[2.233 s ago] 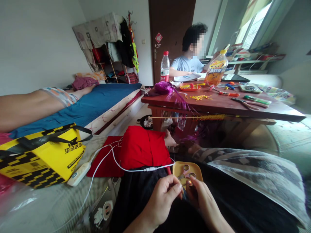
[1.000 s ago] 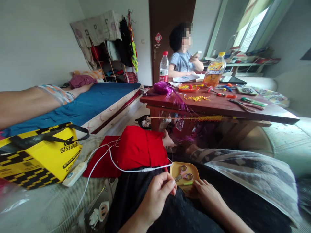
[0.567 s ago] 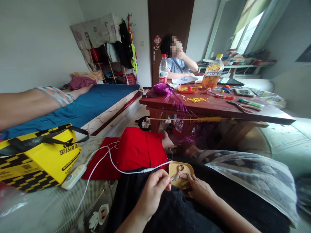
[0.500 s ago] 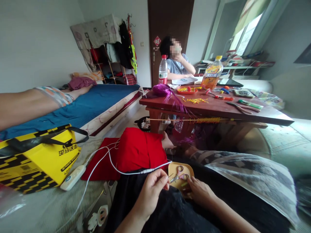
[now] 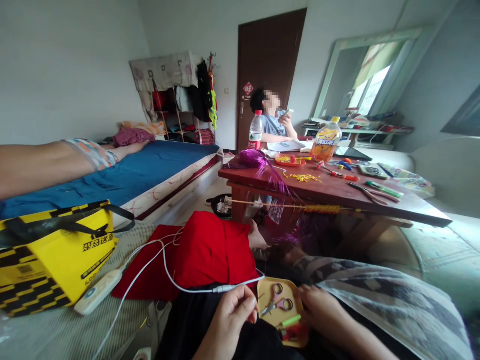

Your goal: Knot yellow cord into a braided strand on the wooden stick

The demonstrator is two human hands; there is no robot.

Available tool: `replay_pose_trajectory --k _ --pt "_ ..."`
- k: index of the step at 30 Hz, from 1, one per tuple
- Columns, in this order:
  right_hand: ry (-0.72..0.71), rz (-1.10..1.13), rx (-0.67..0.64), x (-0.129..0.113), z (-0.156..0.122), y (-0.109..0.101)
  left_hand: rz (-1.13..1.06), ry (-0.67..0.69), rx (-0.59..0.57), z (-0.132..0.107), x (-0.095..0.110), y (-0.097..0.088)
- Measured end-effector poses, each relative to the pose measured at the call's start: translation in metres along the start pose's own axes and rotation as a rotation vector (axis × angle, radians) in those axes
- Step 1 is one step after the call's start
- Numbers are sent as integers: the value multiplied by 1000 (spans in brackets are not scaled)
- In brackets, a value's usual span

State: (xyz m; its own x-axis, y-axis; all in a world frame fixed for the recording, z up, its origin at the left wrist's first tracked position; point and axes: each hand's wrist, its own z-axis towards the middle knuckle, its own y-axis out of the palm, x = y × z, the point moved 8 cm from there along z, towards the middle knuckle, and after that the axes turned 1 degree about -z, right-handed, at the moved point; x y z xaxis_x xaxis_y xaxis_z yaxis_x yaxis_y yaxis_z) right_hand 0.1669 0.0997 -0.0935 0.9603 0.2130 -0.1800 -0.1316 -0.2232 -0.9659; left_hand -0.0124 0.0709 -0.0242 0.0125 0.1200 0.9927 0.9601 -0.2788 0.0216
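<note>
My left hand (image 5: 229, 320) is at the bottom centre over dark cloth on my lap, thumb and forefinger pinched on something too small to make out. A small yellow tray (image 5: 267, 290) lies just right of it, holding pink-handled scissors (image 5: 276, 303), a green piece (image 5: 291, 321) and a red piece (image 5: 296, 332). My right hand (image 5: 323, 313) rests against the tray's right edge with its fingers curled on it. A white cable (image 5: 176, 286) runs past my left fingertips.
A red cloth bundle (image 5: 213, 250) lies beyond the tray, with a yellow bag (image 5: 56, 250) to the left. The low red-brown table (image 5: 337, 192) carries purple tinsel (image 5: 255, 158), bottles and pliers. A person sits behind it; another lies on the blue bed (image 5: 142, 167).
My right hand moved from beside my left fingers to the tray's right edge. My left hand stayed pinched. The view tilted up. The seated person raised a hand to the face.
</note>
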Motion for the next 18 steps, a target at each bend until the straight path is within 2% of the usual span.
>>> replay_pose_trajectory --k 5,8,10,13,18 --pt "11 41 246 35 29 -110 8 0 -3 0 2 -1" --pt "147 3 441 66 53 -180 0 -20 -7 2 -3 -1" --pt "230 -40 511 82 72 -216 -35 -30 -11 4 -8 -1" --pt "279 -101 498 93 104 -244 -79 -47 -21 7 -18 -1" --pt "272 -194 387 94 140 -244 -109 -94 -40 10 -29 -2"
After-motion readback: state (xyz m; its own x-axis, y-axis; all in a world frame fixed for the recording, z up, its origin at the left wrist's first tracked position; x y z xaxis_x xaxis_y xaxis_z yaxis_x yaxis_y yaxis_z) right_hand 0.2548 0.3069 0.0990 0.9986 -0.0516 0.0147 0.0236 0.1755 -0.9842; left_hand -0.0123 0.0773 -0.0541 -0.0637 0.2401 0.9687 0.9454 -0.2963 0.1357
